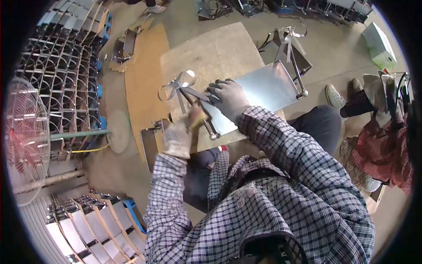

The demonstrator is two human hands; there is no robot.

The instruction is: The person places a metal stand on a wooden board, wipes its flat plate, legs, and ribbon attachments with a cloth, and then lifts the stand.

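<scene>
The sheet (pixel 272 90) is laid on the board (pixel 206 48), under the right hand (pixel 229 99), which is spread on it palm down, maybe so it is kept still. The left hand (pixel 178 137) is blurred, just beside the rod (pixel 209 129); its grip cannot be told.

The left arm (pixel 168 193), in a checked sleeve, runs almost straight forward from the body, its cuff ending at the left wrist (pixel 176 153). Beyond it, the gloved left hand (pixel 176 137) is blurred toward the fingers, so how far they are bent is unclear. The right arm (pixel 290 143) slants forward and inward from the shoulder, bent across the front. The gloved right hand (pixel 231 97) lies palm down, well extended, its dark-tipped fingers (pixel 216 90) gently bent and pointing left, farther forward than the left hand
</scene>
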